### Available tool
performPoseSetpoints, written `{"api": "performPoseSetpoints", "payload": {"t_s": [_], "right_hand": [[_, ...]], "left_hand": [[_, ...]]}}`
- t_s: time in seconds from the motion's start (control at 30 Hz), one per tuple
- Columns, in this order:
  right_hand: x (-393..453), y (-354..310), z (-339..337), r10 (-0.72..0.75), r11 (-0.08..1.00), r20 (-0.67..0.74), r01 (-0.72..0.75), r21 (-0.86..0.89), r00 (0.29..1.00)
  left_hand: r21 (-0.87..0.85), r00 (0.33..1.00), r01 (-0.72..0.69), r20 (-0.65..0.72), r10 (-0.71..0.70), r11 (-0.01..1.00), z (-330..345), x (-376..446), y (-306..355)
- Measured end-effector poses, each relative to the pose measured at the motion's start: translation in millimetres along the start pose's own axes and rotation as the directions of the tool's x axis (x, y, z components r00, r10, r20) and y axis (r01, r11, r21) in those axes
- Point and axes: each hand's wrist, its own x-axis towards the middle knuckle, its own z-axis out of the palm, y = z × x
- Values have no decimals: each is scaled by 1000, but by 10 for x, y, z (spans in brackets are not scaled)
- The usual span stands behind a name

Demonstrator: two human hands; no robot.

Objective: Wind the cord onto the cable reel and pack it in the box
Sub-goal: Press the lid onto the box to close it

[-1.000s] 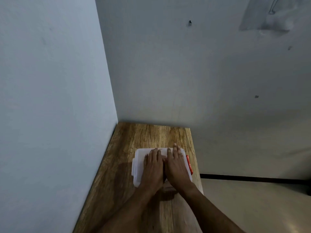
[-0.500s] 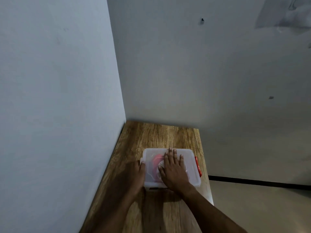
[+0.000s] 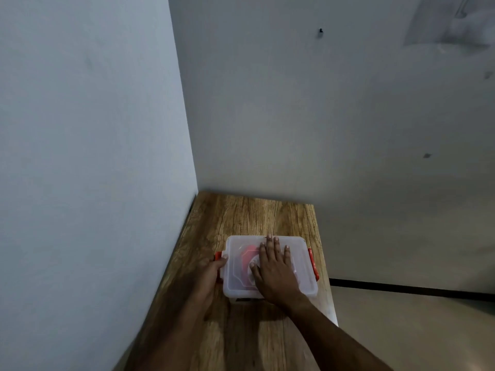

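Note:
A translucent plastic box (image 3: pixel 304 266) with its lid on rests on the wooden table (image 3: pixel 249 215). Orange latches sit on its left side (image 3: pixel 218 255) and right side (image 3: pixel 313 265). Through the lid a red and white cable reel (image 3: pixel 247 259) shows dimly. My right hand (image 3: pixel 276 269) lies flat on the lid with fingers spread. My left hand (image 3: pixel 210 274) is against the box's left side, its thumb on the left latch.
The narrow table stands in a corner, with a wall (image 3: pixel 93 156) close on the left and another behind. Its right edge (image 3: pixel 325 263) drops to the floor (image 3: pixel 415 330).
My left hand has slid off the lid to the box's left side and onto the latch. My right hand has stayed flat on the lid. The camera has shifted slightly.

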Motion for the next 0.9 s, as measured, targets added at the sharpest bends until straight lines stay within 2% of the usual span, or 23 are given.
{"api": "performPoseSetpoints", "payload": {"t_s": [0.07, 0.13, 0.3, 0.57, 0.8, 0.9], "right_hand": [[-3, -8, 14, -9, 1000, -42, 9, -16, 999], [-4, -9, 17, 4, 1000, -37, -5, -28, 999], [-5, 2, 21, 22, 999, -27, -23, -48, 999], [-3, -5, 36, 5, 998, -43, -8, -69, 999], [2, -10, 43, 6, 997, -72, -12, -75, 997], [-4, -11, 48, 6, 998, -63, -10, -69, 998]], "left_hand": [[170, 987, -111, -92, 128, 979, 14, 20, -1], [371, 957, -197, -128, 260, 908, 74, 28, 6], [602, 902, -238, -154, 403, 763, 204, 17, -62], [687, 843, -258, -184, 506, 679, 267, -32, -81], [673, 826, -291, -183, 534, 680, 322, -88, -47], [726, 820, -272, -168, 547, 631, 330, -70, -82]]}}
